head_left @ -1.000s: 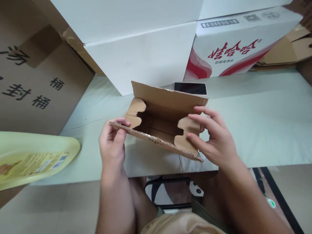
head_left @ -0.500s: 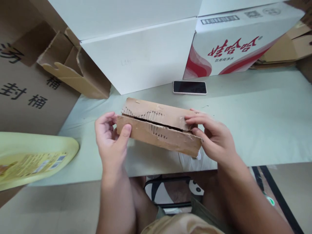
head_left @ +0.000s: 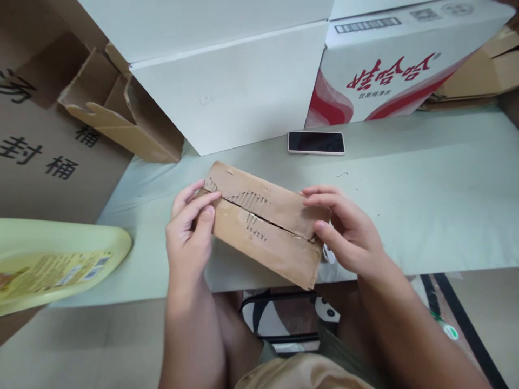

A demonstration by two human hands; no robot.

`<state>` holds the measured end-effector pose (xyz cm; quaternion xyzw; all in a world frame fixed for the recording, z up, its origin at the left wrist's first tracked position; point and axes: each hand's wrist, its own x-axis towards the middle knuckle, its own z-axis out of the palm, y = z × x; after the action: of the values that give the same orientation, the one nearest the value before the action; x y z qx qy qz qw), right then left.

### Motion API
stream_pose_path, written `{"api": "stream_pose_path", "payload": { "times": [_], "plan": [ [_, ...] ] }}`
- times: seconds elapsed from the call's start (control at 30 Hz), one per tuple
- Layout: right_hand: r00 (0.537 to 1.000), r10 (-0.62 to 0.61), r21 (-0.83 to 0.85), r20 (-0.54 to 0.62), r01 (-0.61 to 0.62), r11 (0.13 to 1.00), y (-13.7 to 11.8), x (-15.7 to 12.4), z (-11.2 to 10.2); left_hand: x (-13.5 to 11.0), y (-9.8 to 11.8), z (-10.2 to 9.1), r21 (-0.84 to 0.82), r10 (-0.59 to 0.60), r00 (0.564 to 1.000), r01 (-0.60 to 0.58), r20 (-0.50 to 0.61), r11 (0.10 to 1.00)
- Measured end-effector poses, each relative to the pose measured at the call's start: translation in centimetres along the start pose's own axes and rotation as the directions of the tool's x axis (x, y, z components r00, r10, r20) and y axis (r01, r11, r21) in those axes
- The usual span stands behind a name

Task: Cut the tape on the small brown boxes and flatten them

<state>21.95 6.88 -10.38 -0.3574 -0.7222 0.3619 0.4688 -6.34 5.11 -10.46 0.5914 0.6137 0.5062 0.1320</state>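
Observation:
A small brown cardboard box (head_left: 263, 227) is held over the near edge of a pale green table (head_left: 425, 200). Its two long flaps are folded shut and meet along a torn seam with the paper ripped off in places. My left hand (head_left: 188, 229) grips the box's left end, thumb on the near flap and fingers over the top. My right hand (head_left: 344, 229) pinches the right end, fingers on top and thumb on the near side. The box is tilted, its right end lower and nearer to me.
A phone (head_left: 316, 142) lies face up behind the box. Large white boxes (head_left: 243, 92), a red-and-white carton (head_left: 389, 75) and a printed brown carton (head_left: 44, 146) line the back and left. An open small cardboard box (head_left: 121, 119) leans at left. A yellow container (head_left: 52, 259) lies at lower left.
The box's flaps were open a second ago and are now folded shut. Since then the box has turned, its right end dropping toward me. My left fingers have shifted onto the top flap.

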Motion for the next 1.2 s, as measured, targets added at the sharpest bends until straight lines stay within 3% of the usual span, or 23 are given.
{"api": "stream_pose_path", "payload": {
  "times": [0.13,0.37,0.77,0.97,1.2],
  "plan": [
    [0.999,0.025,0.031,-0.028,-0.024,0.999,0.1,-0.1,-0.1,0.0,-0.1,-0.2,0.005,-0.015,0.999,0.015,-0.030,1.000],
    [0.995,0.049,-0.007,0.082,-0.048,0.999,-0.2,0.2,0.4,-0.2,0.3,0.2,-0.018,0.002,1.000,-0.001,0.015,1.000],
    [0.994,0.097,0.111,0.053,-0.103,0.989,0.2,0.1,0.4,-0.2,-0.5,0.5,-0.041,-0.004,1.000,0.004,0.009,0.999],
    [0.995,0.093,0.143,0.035,-0.097,0.985,0.1,0.1,0.4,-0.6,-0.5,0.8,-0.165,-0.032,0.999,0.028,-0.017,0.986],
    [0.995,0.084,0.046,0.059,-0.087,0.995,0.0,0.1,0.4,-0.3,-0.5,0.6,-0.047,-0.002,1.000,0.002,0.009,0.999]
  ]
}}
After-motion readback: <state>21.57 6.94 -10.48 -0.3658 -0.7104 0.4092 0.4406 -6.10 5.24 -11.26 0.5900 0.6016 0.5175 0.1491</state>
